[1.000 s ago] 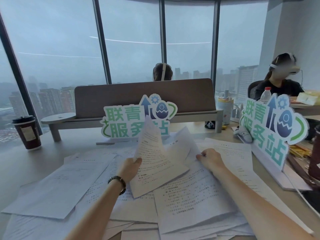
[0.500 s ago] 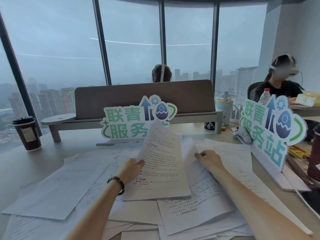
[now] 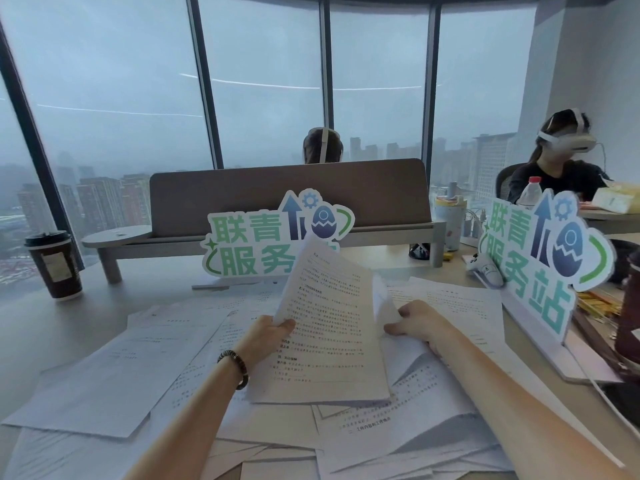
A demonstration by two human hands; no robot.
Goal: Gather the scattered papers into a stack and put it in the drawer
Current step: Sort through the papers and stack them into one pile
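Many printed white papers (image 3: pixel 114 372) lie scattered and overlapping across the desk in front of me. My left hand (image 3: pixel 266 336), with a bead bracelet on the wrist, grips the left edge of a thin stack of sheets (image 3: pixel 329 327) that is lifted and tilted toward me. My right hand (image 3: pixel 420 322) pinches the edge of another sheet (image 3: pixel 382 306) just right of that stack, lifting it off the pile. No drawer is in view.
A green cardboard sign (image 3: pixel 273 247) stands behind the papers, a second sign (image 3: pixel 533 265) at the right. A dark coffee cup (image 3: pixel 53 265) stands at far left. A monitor riser (image 3: pixel 277 233) spans the back. Two people with headsets sit beyond.
The stack in my left hand has risen and turned more upright. My right hand has gone from resting flat on the papers to pinching and lifting a sheet.
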